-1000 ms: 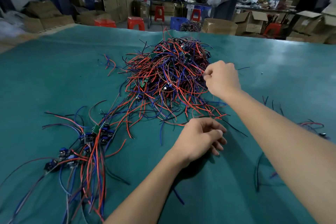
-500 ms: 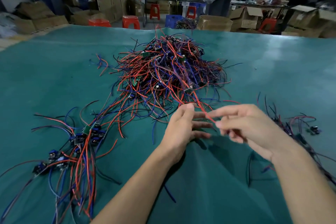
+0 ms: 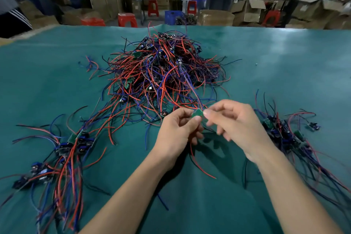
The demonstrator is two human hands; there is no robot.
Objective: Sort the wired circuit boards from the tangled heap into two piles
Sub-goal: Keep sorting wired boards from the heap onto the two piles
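Both hands, left hand and right hand, pinch green circuit board (wires trailing); bare counter near, tangled heap far.

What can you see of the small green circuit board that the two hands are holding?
The green circuit board is a small, flat rectangle, its plain green face tilted toward the camera; no components show on this side. The left hand pinches its lower edge and the right hand pinches its right edge, holding it above the green table cover. Red and blue wires run from it back into the tangled heap, and a red wire hangs below.
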